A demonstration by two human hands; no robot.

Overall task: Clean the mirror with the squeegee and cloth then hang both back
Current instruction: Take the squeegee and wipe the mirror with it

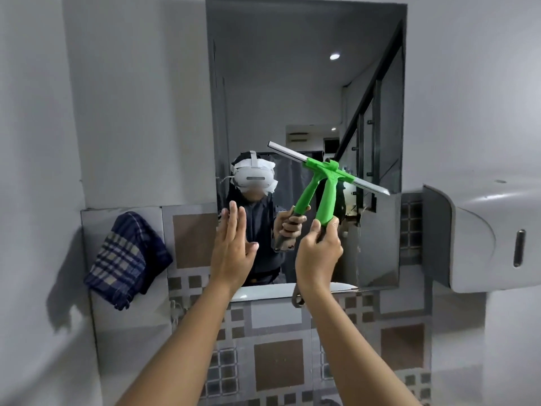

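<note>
The right hand (319,253) is gripping the green squeegee (328,183) by its handle, holding the blade tilted across the lower right part of the mirror (307,83). The left hand (234,247) is hovering flat and empty, fingers extended, before the mirror's lower left edge. The checked cloth (126,259) is hanging on the wall left of the mirror.

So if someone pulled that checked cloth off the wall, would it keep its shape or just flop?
The checked cloth would probably flop: it hangs in soft folds and bunches at the bottom, so it looks limp. It seems light, since it stays up from one spot on the wall. It likely wouldn't slip through fingers; the woven surface looks matte, not slick.
</note>
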